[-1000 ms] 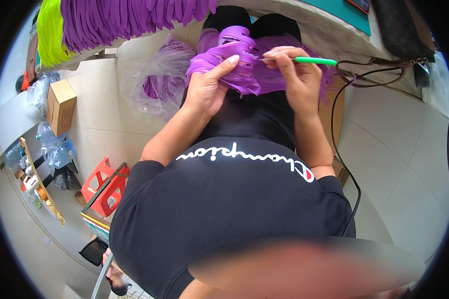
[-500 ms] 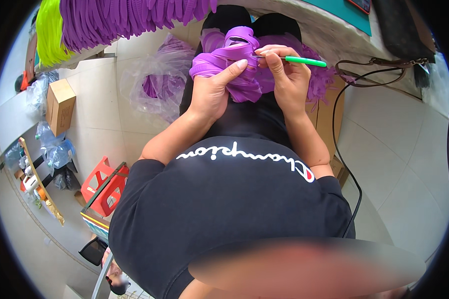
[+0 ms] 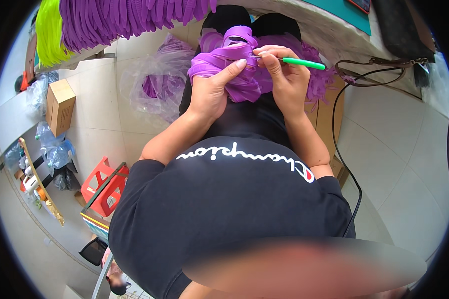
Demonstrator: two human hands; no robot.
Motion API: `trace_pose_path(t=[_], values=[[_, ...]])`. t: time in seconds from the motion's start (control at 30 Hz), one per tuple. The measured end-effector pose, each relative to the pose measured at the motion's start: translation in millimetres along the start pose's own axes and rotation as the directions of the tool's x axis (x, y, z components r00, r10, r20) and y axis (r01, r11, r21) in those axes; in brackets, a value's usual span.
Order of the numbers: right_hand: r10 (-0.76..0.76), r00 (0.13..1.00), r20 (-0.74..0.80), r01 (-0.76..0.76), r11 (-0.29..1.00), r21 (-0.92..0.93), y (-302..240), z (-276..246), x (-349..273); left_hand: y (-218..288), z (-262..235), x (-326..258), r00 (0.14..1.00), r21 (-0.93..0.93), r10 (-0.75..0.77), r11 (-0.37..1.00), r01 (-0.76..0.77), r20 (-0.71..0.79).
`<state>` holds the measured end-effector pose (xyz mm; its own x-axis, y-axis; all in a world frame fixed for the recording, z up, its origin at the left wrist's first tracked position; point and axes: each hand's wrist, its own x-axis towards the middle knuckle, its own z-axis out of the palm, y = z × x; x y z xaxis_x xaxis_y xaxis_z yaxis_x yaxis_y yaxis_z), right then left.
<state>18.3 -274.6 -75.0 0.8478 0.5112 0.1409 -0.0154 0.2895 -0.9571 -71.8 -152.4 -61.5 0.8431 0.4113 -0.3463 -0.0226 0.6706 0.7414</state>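
A bundle of purple rubbery strips (image 3: 242,87) sits bunched over my lap. My left hand (image 3: 212,89) is closed on it, with the thumb pressed on top and the other fingers hidden beneath. My right hand (image 3: 284,70) pinches a thin metal tool with a green handle (image 3: 307,63), which sticks out to the right. The tool's thin shaft runs left between my fingertips to the edge of the purple bundle; its very tip is too small to make out.
Purple strips (image 3: 134,20) and lime-green strips (image 3: 50,37) hang over the table edge at the far left. A clear plastic bag (image 3: 157,82) with purple pieces lies on the floor. Left are a cardboard box (image 3: 61,106) and a red stool (image 3: 105,187). A black cable (image 3: 336,129) hangs at right.
My right hand and the green-handled tool have shifted very slightly left. The purple bundle has moved a little too, and my left hand keeps its grip.
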Motion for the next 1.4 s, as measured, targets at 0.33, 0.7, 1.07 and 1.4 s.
trace_pose_path(t=[0.33, 0.7, 1.07, 1.4], values=[[-0.722, 0.692, -0.006, 0.408, 0.397, -0.822, -10, -91, 36, 5, -21, 9, 0.991, -0.061, 0.057, 0.996, -0.065, -0.123], [-0.973, 0.095, -0.210, -0.354, 0.164, -0.921, -141, -317, -32, -16, -90, 51, 0.956, -0.177, -0.036, 0.984, -0.017, -0.292], [-0.244, 0.684, -0.687, -0.644, 0.239, -0.727, -130, -270, -30, -1, -85, 39, 0.937, -0.359, -0.241, 0.923, 0.141, -0.253], [0.024, 0.992, 0.122, -0.022, 1.000, -0.011, -11, -26, 0, 13, -10, -3, 0.997, -0.061, -0.029, 0.998, 0.033, 0.070]])
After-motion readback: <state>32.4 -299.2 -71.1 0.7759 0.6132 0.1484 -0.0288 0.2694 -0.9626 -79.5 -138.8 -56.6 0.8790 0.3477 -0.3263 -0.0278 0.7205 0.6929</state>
